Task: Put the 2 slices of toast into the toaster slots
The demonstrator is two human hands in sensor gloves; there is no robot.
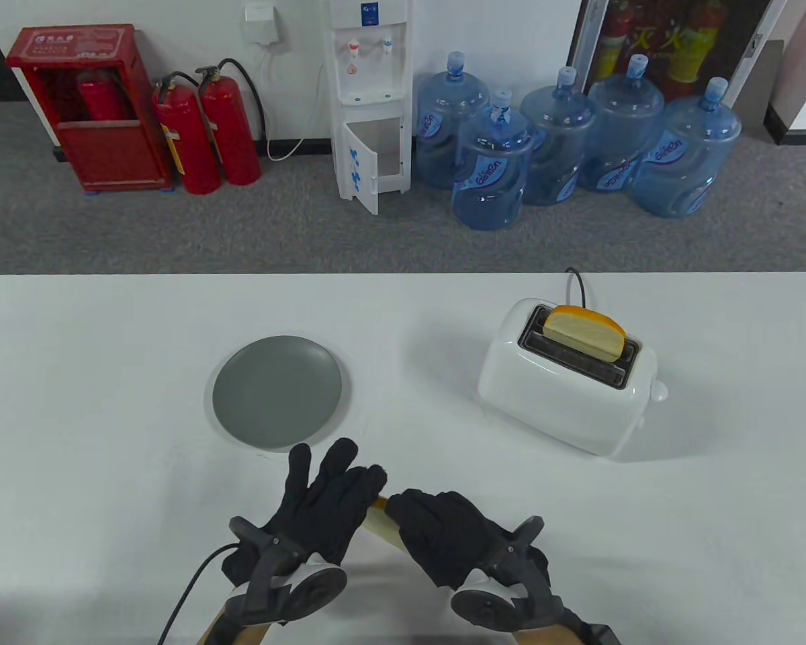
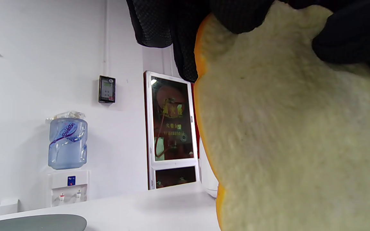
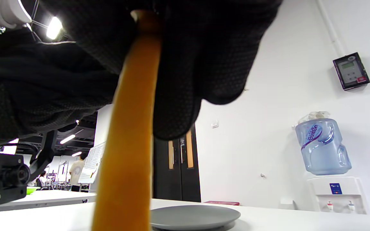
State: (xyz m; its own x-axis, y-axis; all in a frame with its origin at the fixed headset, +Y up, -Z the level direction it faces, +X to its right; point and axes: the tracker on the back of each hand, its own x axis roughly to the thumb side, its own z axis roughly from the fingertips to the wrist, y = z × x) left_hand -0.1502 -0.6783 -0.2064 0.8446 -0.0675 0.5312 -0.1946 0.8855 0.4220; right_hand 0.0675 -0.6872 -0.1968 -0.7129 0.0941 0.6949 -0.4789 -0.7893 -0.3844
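Right hand (image 1: 443, 537) fingers (image 3: 204, 64) pinch the toast slice (image 1: 386, 521); left hand (image 1: 322, 504) fingers straight.

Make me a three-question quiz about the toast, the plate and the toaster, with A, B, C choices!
1. Where is the first toast slice?
A. on the plate
B. in the toaster's far slot
C. on the floor

2. What colour is the plate?
A. grey
B. red
C. yellow

3. The toaster's near slot is:
A. full
B. covered
C. empty

Answers: 1 B, it stands up from the far slot. 2 A, the table view shows it grey. 3 C, it is dark and bare; the second toast slice sits between the left hand and right hand.
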